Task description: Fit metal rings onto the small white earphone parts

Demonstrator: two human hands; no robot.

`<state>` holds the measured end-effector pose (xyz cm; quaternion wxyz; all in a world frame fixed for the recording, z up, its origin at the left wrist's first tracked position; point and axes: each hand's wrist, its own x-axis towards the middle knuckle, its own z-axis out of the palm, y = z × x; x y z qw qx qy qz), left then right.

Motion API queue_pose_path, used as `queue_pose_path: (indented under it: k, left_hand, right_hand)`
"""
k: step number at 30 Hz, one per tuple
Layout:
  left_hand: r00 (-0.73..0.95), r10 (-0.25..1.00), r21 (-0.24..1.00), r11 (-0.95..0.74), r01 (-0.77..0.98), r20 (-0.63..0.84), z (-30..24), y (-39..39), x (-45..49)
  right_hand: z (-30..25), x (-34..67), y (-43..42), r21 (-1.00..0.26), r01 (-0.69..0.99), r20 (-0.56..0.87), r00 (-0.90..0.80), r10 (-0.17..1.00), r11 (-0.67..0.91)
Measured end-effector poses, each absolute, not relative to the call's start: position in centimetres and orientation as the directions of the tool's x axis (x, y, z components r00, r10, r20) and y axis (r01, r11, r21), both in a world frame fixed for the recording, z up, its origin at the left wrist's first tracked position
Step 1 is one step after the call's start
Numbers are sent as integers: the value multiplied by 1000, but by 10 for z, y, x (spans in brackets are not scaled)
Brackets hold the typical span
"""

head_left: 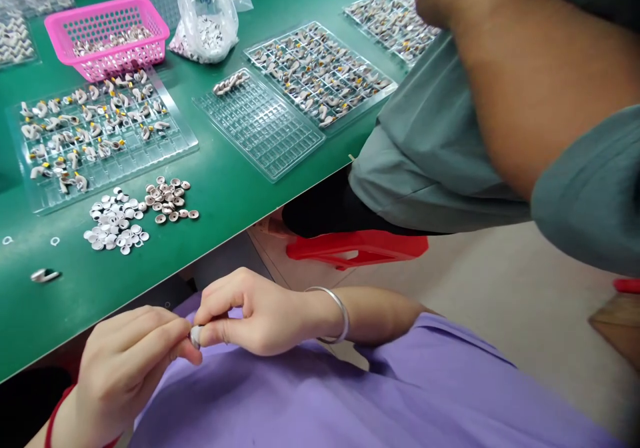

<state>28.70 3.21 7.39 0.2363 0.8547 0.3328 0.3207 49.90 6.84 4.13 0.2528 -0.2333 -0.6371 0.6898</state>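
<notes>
My left hand [127, 361], with a red cord at the wrist, is closed in a pinch on a small, pale round earbud part [195, 337] above my lap. My right hand [257, 315], below a silver bangle, grips the same part from the other side with thumb and index finger. My fingertips cover much of it. On the green table [220, 201] beyond lie a heap of white discs [115, 221] and a heap of beige cup-shaped pieces [167, 198]. A single earbud-like piece [45, 275] rests near the left edge.
A clear tray [175, 128] holds earbud parts. Behind it stand a pink basket [107, 55] and a plastic bag [207, 15] of small pieces. More trays [260, 128] lie farther right. A co-worker's arm [505, 81] and a red stool [357, 248] are at right.
</notes>
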Motion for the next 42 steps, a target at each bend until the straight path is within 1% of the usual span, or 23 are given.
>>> queue_pose_path:
  k: [4,8,10,13,15,17,21,23,28,30,34,35,37,39,41,42]
  left_hand:
    - [572,732,615,-655,439,371,73,27,287]
    - [585,732,641,-642,421,350,78,21,283]
    - [607,728,637,-639,431,319,82,19,282]
    - [635,739,611,-614,499,224,90,17,286]
    - [661,724,578,-631,517,199,93,15,293]
    - [674,710,540,-656,528,203,96,12,299]
    - [666,725,413,-668,619,175,97,1,306]
    - [670,722,367,-679,636,174,95,-6,305]
    - [659,704,180,-707,683,265,87,-16,303]
    - [640,707,152,-698,700,301,83,-17,304]
    - [622,713,190,-693,696,324,78,-20,302]
    - [627,714,211,-696,687,312,79,-19,301]
    - [635,721,276,-693,666,278,82,-16,297]
    - [624,748,359,-660,660,227,85,-9,291]
    - [570,798,422,-592,687,193,85,1,286]
    - [524,825,445,-558,701,211,82,6,284]
  right_hand:
    - [45,497,66,-987,15,-113,-775,622,-160]
    - [49,494,64,-957,17,-193,-785,588,-291]
    - [52,494,64,-939,7,-211,-802,559,-344]
    - [55,497,64,-937,5,-194,-839,508,-349]
    - [56,500,65,-944,32,-190,-866,462,-327]
    - [57,502,67,-952,68,-196,-885,423,-298]
    - [57,504,66,-957,127,-219,-905,365,-260]
    - [57,503,63,-958,150,-231,-908,350,-244]
    - [57,497,55,-949,216,-288,-892,349,-231]
    - [57,494,52,-930,254,-336,-881,333,-266]
    - [52,488,47,-818,367,-497,-839,221,-443]
    - [50,487,47,-787,379,-516,-837,183,-487]
    - [47,484,48,-754,351,-500,-855,139,-555]
    - [46,482,55,-764,265,-433,-886,163,-587]
    - [46,479,65,-814,172,-367,-892,263,-554]
    - [46,478,70,-845,140,-346,-879,328,-516]
